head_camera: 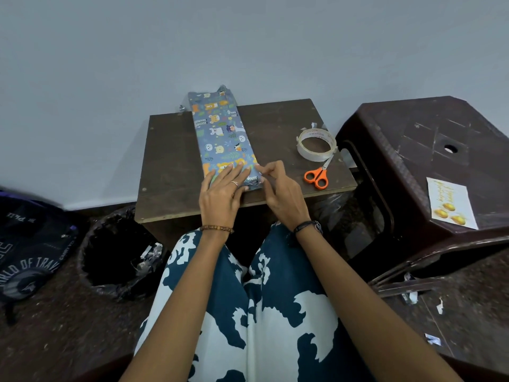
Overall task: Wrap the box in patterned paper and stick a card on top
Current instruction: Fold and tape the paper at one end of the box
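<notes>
Wrapped box lengthwise on bench, far end overhanging at 12 o'clock, near end hidden under flat left hand, right hand pinching paper edge, card on stool at 3 o'clock

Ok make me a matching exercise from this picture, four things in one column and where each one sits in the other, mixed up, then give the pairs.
Things:
1. tape roll
2. card
3. scissors
4. bin

Places:
A. on the brown plastic stool
B. on the floor, left of the table
C. on the table, right of the wrapped box, far side
D. on the table, just nearer than the tape roll

Pairs: 1-C, 2-A, 3-D, 4-B
</notes>
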A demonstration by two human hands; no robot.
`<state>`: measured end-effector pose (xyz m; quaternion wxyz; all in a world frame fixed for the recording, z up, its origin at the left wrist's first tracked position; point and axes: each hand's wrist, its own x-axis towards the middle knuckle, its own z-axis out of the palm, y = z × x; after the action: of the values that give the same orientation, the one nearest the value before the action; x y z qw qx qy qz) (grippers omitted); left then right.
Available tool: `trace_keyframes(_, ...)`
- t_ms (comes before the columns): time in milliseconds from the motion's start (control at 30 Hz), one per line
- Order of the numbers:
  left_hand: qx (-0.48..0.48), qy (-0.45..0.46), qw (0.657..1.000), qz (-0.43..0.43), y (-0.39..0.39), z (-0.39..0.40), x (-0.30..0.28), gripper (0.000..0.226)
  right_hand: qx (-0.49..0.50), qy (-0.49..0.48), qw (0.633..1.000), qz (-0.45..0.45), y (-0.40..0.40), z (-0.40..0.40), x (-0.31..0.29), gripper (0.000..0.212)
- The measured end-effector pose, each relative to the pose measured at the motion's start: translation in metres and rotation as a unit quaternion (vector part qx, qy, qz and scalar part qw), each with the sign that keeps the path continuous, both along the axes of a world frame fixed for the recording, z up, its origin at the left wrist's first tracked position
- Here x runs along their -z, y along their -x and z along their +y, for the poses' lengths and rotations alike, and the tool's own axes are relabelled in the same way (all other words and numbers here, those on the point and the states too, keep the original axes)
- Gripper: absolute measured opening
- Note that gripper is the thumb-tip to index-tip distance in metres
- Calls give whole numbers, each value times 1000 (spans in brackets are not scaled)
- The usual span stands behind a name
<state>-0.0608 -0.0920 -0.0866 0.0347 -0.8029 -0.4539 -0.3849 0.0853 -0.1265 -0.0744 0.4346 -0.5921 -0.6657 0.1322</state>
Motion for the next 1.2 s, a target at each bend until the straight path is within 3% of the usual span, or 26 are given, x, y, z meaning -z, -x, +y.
trace_keyframes(133,-5,0,1000,-14,-3,1,2,34,88,-19,996,14,-7,7,-6,13)
trace_keyframes(300,-19,14,999,-33,-9,2,4,39,236,-24,956,-171,-46,47,-17,25)
trace_keyframes(433,-23,8,999,-43,-12,4,4,39,256,112,920,-273,-64,75,-31,30)
trace_keyframes(533,-24,0,999,-40,-11,5,5,39,254,132,896,-339,-62,80,-38,25)
trace_keyframes(700,-22,-3,999,-43,-12,4,4,39,215,54,934,-280,-64,78,-24,18)
trace_keyframes(800,-22,-2,998,-51,-11,3,2,40,170,19,955,-241,-60,63,-18,26)
trace_keyframes(900,-21,9,998,-53,-11,2,2,41,174,13,954,-245,-54,48,-12,27)
trace_keyframes(1067,-20,18,998,-51,-13,2,0,41,192,-44,936,-291,-53,42,-5,9)
trace_keyframes(1200,-18,23,998,-51,-13,2,0,43,176,-77,939,-285,-51,37,-1,16)
